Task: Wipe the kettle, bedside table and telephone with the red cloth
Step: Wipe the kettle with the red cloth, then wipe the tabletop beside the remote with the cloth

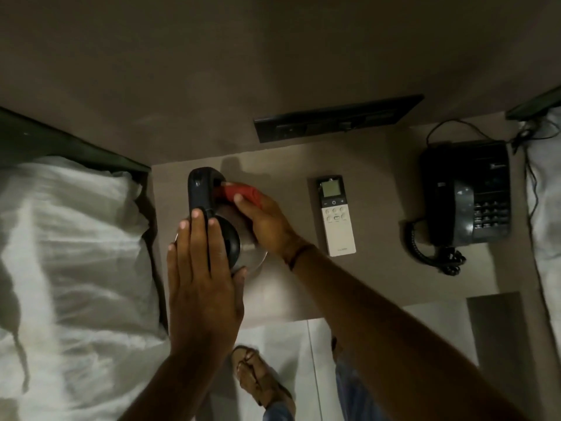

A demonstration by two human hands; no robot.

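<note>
A steel kettle (pixel 253 258) with a black lid and black handle stands at the left of the beige bedside table (pixel 379 278). My left hand (pixel 202 268) lies flat over its lid and handle, steadying it. My right hand (pixel 262 221) is shut on the red cloth (pixel 243 192) and presses it against the far side of the kettle, next to the handle. The black telephone (pixel 464 192) with its coiled cord sits at the table's right end, apart from both hands.
A white remote control (pixel 335 215) lies between kettle and telephone. A black switch panel (pixel 337 118) is on the wall behind. White bedding (pixel 73 253) flanks the table on the left and another bed (pixel 546 208) on the right. My sandalled foot (pixel 261 378) stands on the floor below.
</note>
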